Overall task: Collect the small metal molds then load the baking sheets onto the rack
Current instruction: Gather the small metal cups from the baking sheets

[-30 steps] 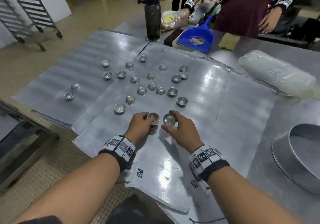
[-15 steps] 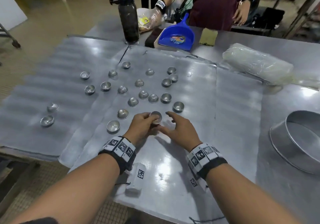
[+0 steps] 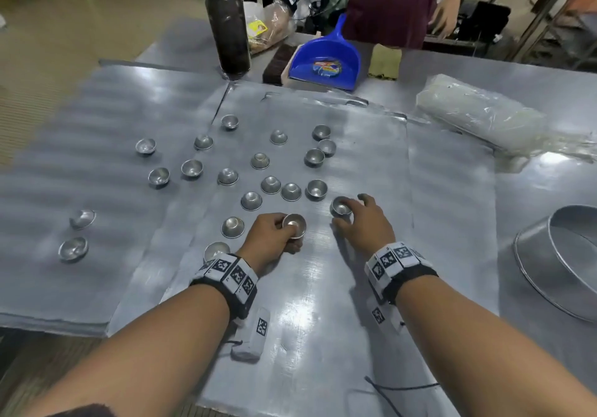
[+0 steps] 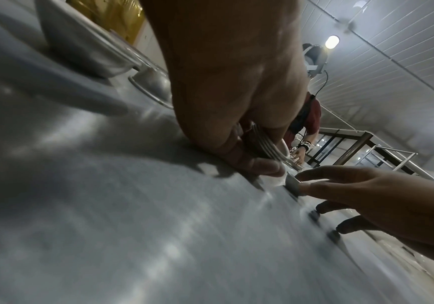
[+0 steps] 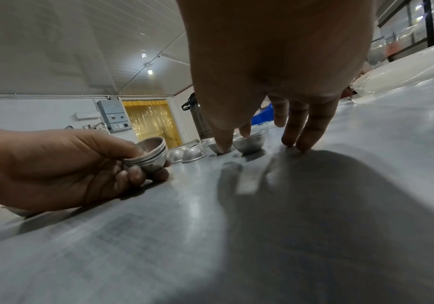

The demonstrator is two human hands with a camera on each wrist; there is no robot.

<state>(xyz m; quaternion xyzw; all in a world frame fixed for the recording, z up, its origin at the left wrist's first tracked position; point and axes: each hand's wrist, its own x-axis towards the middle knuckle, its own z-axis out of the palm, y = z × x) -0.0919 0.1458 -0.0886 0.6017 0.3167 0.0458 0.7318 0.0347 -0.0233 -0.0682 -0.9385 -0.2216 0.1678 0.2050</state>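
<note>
**A:** Where are the two hands?

**B:** Both are low over the middle baking sheet [image 3: 323, 303], one of several overlapping flat metal sheets on a steel table [image 3: 549, 100]. The left hand [image 3: 269, 239] has its fingers curled around a small nested stack of molds [image 3: 294, 224], open side up; the right-wrist view shows several rims stacked together. The hand's lower fingers rest on the sheet.

**A:** And the right hand?

**B:** The right hand [image 3: 363, 223] is spread, fingers fairly straight. Its thumb and forefinger flank a single upright mold [image 3: 341, 206] that stands on the sheet. The thumb tip touches the sheet just beside it, and the forefinger tip sits at the mold's rim. The other fingertips touch the sheet to the right. It has not closed on the mold.

**A:** Where are the other molds?

**B:** Roughly twenty loose molds [image 3: 271, 184] are scattered beyond and to the left of the hands, some upright, some upside down. Two lie apart near the left edge [image 3: 73, 249].

**A:** What else is on the table?

**B:** At the far edge stand a dark water bottle [image 3: 230, 29] and a blue dustpan [image 3: 326, 58]. A plastic-wrapped pale bundle [image 3: 478, 114] lies far right, and a round metal pan [image 3: 568, 265] sits at the right edge. Another person [image 3: 387, 3] in a dark red apron stands across the table.
</note>
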